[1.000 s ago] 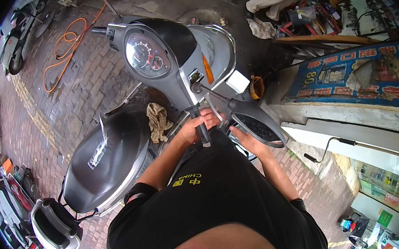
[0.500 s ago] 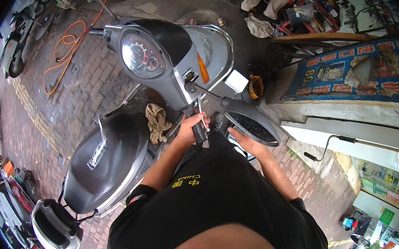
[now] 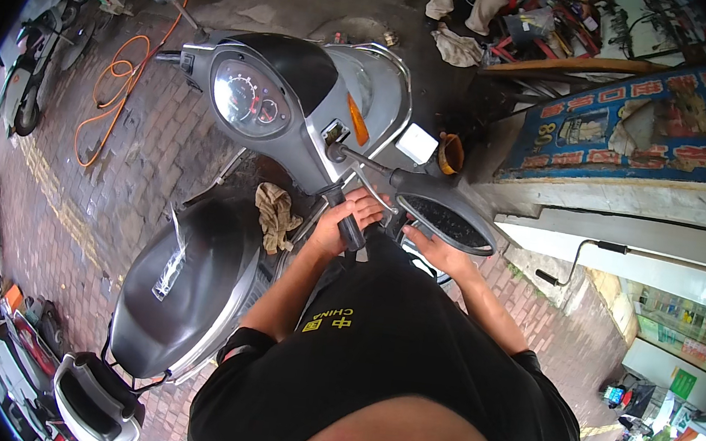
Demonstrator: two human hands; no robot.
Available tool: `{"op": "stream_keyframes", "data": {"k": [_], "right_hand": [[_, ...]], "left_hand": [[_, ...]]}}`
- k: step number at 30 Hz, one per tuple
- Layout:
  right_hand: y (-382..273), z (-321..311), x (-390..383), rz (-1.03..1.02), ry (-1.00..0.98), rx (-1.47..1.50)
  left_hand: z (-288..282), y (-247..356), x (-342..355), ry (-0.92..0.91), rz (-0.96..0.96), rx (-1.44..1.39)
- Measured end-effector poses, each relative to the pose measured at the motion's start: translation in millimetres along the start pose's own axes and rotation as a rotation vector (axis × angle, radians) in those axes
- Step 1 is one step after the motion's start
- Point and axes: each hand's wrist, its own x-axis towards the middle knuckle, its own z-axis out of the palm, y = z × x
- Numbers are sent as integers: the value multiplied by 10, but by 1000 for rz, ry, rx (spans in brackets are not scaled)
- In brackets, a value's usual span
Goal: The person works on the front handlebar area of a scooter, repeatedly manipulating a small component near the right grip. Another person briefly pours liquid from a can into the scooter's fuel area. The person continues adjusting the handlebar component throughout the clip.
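Observation:
A grey scooter (image 3: 292, 141) stands in front of me, with its round-cornered dial cluster (image 3: 252, 100) facing up. My left hand (image 3: 337, 226) is around the black handlebar grip (image 3: 352, 232). Its fingers pass beyond the grip and reach toward the silver brake lever (image 3: 378, 190), which stands away from the grip. Just below the black rear-view mirror (image 3: 447, 224) is my right hand (image 3: 436, 251); its thumb side shows, and the mirror hides most of the fingers. What it may touch is hidden.
A crumpled beige cloth (image 3: 274, 215) lies near the black seat (image 3: 182, 289). An orange hose (image 3: 115, 109) coils on the paving at left. At right are a white box (image 3: 417, 144), an orange-brown pot (image 3: 451, 154) and a blue signboard (image 3: 621, 128). Another person's legs (image 3: 471, 0) stand ahead.
The brake lever, earlier drawn in close to the grip, has swung away from it. My left fingers have stretched outward with it. My right hand has barely moved.

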Motion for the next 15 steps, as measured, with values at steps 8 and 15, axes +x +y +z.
{"op": "stream_keyframes", "data": {"k": [8,15], "right_hand": [[-63,41,55,-44,35,49],[-4,43,77,-61,16,-13]], "left_hand": [[-468,-80,-29,138,25,148],[-203,-56,-38,114,10,39]]}}
